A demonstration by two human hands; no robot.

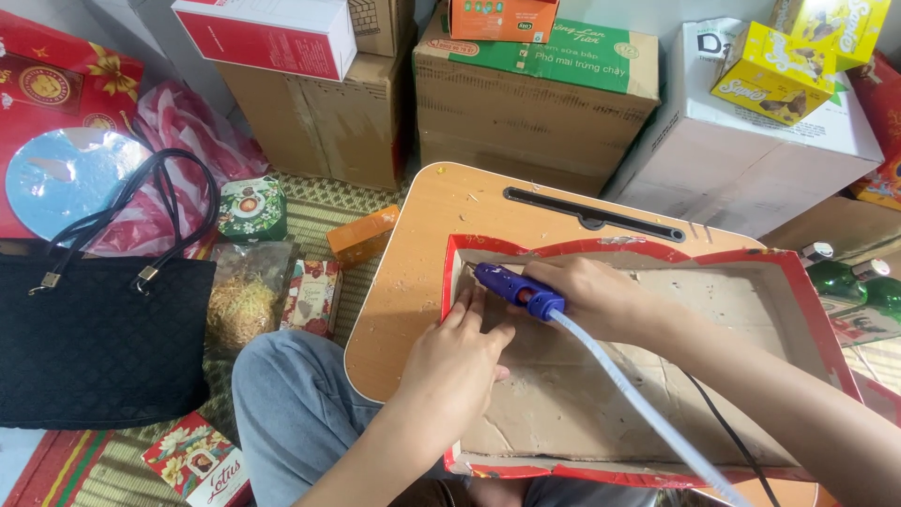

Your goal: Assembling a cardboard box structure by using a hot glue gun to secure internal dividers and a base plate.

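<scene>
A small wooden lap table (413, 272) sits over the person's knees, and on it lies a shallow cardboard tray (601, 394) with red edges, open side up. The tray fills most of the tabletop and runs off toward the right. Around it stand stacked cartons (526, 103), a black quilted bag (94, 338) on the left, and green bottles (859, 286) at the far right.

The step in hand looks like gluing along the tray's left inner wall. The right hand (601, 296) is wrapped tight around a blue glue gun (511, 286), fingers closed on its body, nozzle aimed into the upper left corner of the tray. A white glue stick (638, 399) trails back from the gun, with a thin black cord (732, 441) beside it.

The left hand (450, 361) lies flat inside the tray, fingers together and straight, pressing the floor just beside the left wall, holding nothing.

Whether glue is coming out at the nozzle is too small to tell.

The next move likely calls for a steady draw of the nozzle along the seam, with the left fingertips kept just clear of the hot tip.
</scene>
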